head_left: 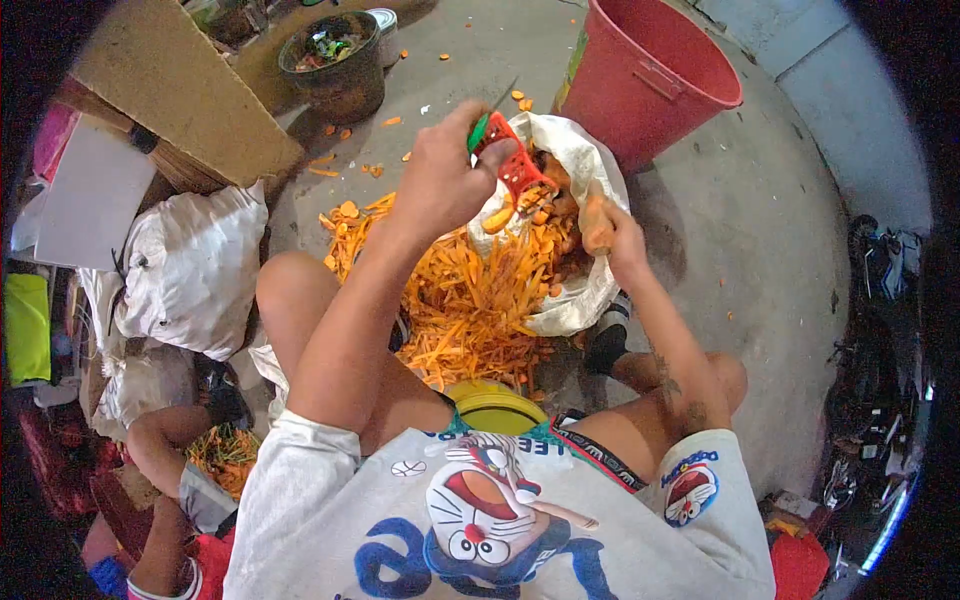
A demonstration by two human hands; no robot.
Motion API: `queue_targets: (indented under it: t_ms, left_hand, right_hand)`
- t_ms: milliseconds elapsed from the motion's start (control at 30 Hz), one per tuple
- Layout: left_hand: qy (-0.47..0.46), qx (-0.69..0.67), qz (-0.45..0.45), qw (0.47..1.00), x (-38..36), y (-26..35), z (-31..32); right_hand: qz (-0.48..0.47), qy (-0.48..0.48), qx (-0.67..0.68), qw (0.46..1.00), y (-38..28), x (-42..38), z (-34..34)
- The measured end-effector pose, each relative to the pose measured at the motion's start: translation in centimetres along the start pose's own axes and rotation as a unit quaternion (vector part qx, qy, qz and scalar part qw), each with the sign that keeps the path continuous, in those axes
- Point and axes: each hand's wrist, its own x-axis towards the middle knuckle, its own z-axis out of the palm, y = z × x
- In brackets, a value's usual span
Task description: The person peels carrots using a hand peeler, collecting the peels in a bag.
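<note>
My left hand (445,170) is closed around a red perforated tool (518,170) with a green part, and a thin dark blade sticks out above the fingers. To the right, my right hand (628,243) grips a peeled orange-tan root piece (597,225) over the rim of a white sack (605,170). Orange pieces and darker roots lie in the sack's open mouth. Between my legs spreads a large heap of orange strips (465,300), with round slices on it. A yellow-green container (495,408) sits at its near edge.
A red bucket (650,85) stands beyond the sack. A dark bucket with scraps (335,85) is at the upper left. Cardboard (185,85) and a filled white sack (195,270) are on the left. Another person's arm (165,480) shows lower left, near orange-green shreds (225,455).
</note>
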Motion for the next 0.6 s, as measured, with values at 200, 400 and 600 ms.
queue_targets:
  t_ms: [200, 400, 600]
  left_hand:
    - [-0.033, -0.272, -0.047, 0.961, -0.3, -0.7, 4.8]
    - [-0.081, -0.380, -0.069, 0.919, -1.8, 0.4, 8.4]
    - [-0.026, -0.359, -0.051, 0.932, -0.8, -0.8, 8.6]
  right_hand:
    - [0.104, -0.131, 0.367, 0.915, -5.5, -4.1, -0.1]
    - [0.127, -0.137, 0.395, 0.899, -6.6, -6.4, 1.0]
    - [0.118, -0.263, 0.480, 0.828, -7.4, -8.2, -0.3]
